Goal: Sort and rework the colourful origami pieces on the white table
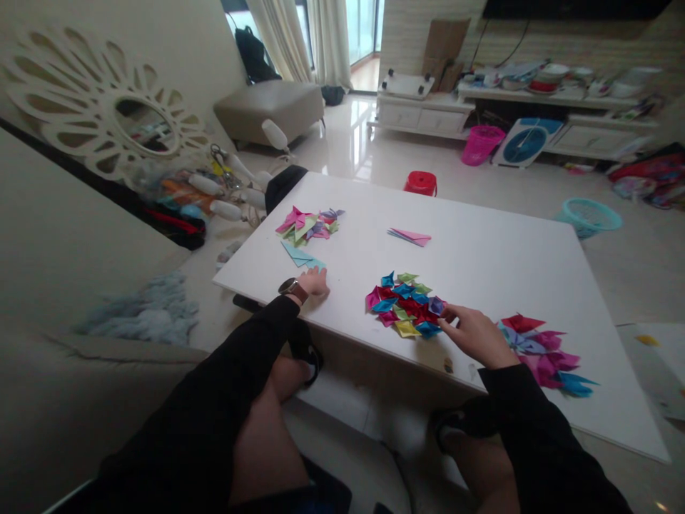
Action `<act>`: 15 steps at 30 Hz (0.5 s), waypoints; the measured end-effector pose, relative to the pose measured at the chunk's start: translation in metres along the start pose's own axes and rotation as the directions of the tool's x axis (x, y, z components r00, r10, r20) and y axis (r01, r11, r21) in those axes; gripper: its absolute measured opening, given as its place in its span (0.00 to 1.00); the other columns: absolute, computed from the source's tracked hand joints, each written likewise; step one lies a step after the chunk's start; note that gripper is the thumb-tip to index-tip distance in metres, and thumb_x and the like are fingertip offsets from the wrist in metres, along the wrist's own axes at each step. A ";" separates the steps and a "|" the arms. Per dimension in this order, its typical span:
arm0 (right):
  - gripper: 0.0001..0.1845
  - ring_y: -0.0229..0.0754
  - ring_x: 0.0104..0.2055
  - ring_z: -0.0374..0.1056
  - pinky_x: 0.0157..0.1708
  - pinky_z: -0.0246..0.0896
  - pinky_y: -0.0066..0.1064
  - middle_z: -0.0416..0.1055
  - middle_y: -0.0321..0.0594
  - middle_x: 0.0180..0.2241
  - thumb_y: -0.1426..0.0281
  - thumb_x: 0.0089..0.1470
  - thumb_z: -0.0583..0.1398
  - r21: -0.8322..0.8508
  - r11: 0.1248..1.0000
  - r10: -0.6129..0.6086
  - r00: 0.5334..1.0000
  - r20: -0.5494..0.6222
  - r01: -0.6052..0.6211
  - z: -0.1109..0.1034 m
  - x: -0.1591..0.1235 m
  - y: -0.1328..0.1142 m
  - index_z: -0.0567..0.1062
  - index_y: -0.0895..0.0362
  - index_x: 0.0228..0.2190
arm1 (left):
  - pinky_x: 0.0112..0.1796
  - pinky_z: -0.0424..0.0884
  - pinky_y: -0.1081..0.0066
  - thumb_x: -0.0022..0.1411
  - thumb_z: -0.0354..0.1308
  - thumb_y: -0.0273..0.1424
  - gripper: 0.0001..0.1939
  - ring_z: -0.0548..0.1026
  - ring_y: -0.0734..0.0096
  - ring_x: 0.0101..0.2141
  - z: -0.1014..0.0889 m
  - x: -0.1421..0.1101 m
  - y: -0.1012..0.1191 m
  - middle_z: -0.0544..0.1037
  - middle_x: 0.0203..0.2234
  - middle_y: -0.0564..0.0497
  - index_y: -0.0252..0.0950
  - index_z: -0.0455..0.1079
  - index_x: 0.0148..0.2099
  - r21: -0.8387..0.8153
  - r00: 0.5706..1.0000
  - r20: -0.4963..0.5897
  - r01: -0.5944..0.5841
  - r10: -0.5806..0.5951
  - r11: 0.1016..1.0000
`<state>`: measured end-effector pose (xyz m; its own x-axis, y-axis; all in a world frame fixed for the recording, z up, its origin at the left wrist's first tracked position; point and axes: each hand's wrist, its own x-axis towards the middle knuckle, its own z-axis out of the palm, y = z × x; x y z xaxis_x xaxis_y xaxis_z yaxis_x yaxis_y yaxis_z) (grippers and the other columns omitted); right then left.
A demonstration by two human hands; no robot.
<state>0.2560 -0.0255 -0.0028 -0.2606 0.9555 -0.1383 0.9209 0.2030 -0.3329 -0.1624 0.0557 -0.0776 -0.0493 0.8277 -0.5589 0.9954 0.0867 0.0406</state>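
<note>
My left hand [315,281], with a watch on its wrist, rests near the table's front edge with fingers stretched out. Its fingertips touch or lie right beside light-blue folded papers [297,255]. At the right side of a cluster of small folded paper pieces [405,291] in blue, red, green and yellow, my right hand [475,334] has thumb and forefinger pinched at a purple folded paper piece [437,305]. A pile of pink, green and purple folded papers [306,226] lies at the table's left. More pink, red and blue folded papers [551,353] lie right of my right hand.
Pink and blue folded papers [409,236] lie mid-way across the white table [481,243]. Beyond the table are a red stool [421,183], a turquoise basket [591,216] and a pink bin [482,145]. A lamp with several white shades [243,185] stands by its left end.
</note>
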 end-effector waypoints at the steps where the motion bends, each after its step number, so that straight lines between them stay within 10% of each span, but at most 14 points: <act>1: 0.10 0.46 0.34 0.75 0.34 0.61 0.33 0.81 0.40 0.35 0.61 0.60 0.59 0.000 1.000 0.001 1.000 -0.004 -0.001 0.000 0.000 0.000 0.79 0.51 0.35 | 0.65 0.59 0.47 0.58 0.60 0.36 0.43 0.56 0.38 0.71 0.000 0.000 0.001 0.51 0.73 0.25 0.31 0.54 0.72 0.002 1.000 0.008 0.007 -0.007 1.000; 15: 0.10 0.46 0.34 0.74 0.34 0.59 0.33 0.81 0.41 0.34 0.62 0.60 0.59 0.018 1.000 0.007 1.000 0.008 -0.007 -0.004 -0.003 -0.004 0.79 0.52 0.34 | 0.58 0.68 0.59 0.63 0.56 0.34 0.29 0.72 0.46 0.61 -0.020 -0.004 0.002 0.70 0.64 0.29 0.28 0.68 0.65 0.041 0.999 0.002 -0.052 0.052 0.998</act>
<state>0.2536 -0.0281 0.0023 -0.2563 0.9552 -0.1480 0.9173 0.1921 -0.3487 -0.1616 0.0641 -0.0586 0.0030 0.8298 -0.5580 0.9991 0.0205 0.0360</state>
